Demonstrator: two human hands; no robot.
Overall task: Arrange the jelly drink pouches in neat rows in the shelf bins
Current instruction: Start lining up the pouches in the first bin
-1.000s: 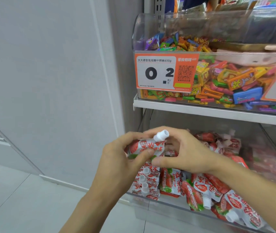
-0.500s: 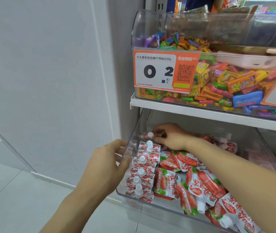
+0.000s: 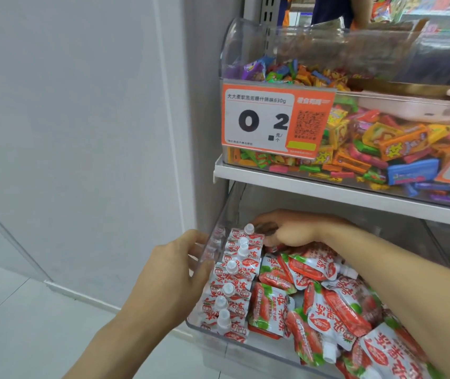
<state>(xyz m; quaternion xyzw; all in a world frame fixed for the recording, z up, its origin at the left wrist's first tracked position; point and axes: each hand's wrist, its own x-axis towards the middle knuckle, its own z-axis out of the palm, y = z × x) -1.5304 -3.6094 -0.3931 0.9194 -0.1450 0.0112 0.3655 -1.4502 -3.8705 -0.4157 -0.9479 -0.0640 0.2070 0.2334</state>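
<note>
One row is made so far: a single file of pouches (image 3: 234,280) stands along the left wall of the clear bin (image 3: 213,250), caps up, running from the front lip back to where my right hand (image 3: 292,232) is. The rest is far from done, I'd say. To the right of that row the loose pouches (image 3: 325,302) lie in a heap, flat, tilted and overlapping, caps pointing every way, and they fill most of the bin under my right forearm.

My right hand is at the back end of the row, fingers curled down over the rearmost pouch (image 3: 248,235). Its white cap shows just left of my fingertips and its body sits under and in front of them. The fingers look bent around it, but whether they truly pinch it or only press it into place I cannot tell.

My left hand (image 3: 174,266) is outside the bin, against the left wall, fingers loosely spread with the tips on the wall's top edge, holding no pouch. The row stands just on the other side of the wall from those fingers.
</note>
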